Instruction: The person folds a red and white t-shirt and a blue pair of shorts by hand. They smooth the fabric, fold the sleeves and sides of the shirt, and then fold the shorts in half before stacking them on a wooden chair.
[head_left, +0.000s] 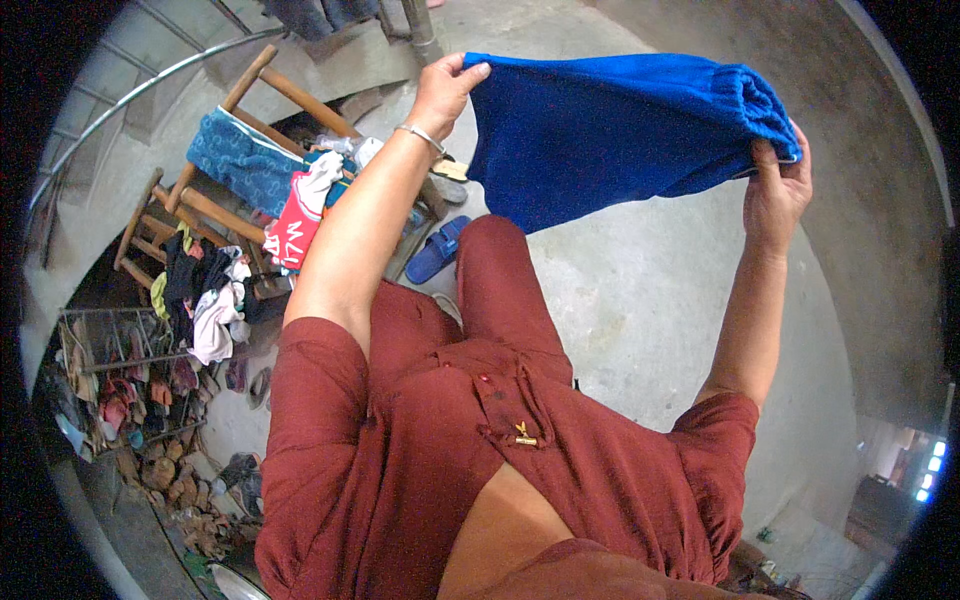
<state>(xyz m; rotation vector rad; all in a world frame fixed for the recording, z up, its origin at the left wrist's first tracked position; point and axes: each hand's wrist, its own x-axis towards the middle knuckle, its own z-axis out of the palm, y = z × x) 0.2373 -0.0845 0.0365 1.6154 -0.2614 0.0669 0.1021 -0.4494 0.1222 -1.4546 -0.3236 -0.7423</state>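
Note:
A blue cloth garment is stretched out in the air between my two hands, above my knees. My left hand, with a metal bangle at the wrist, pinches its upper left corner between thumb and fingers. At the right end, my right hand grips the gathered, elastic-looking edge, with the thumb on the near side and the fingers mostly hidden behind. The cloth hangs slack along its lower side. Its far side cannot be seen.
On the left, a wooden chair frame bears a blue patterned cloth and a red and white garment. Lower left are piled clothes, a metal shoe rack and chopped wood. A blue slipper lies by my knee.

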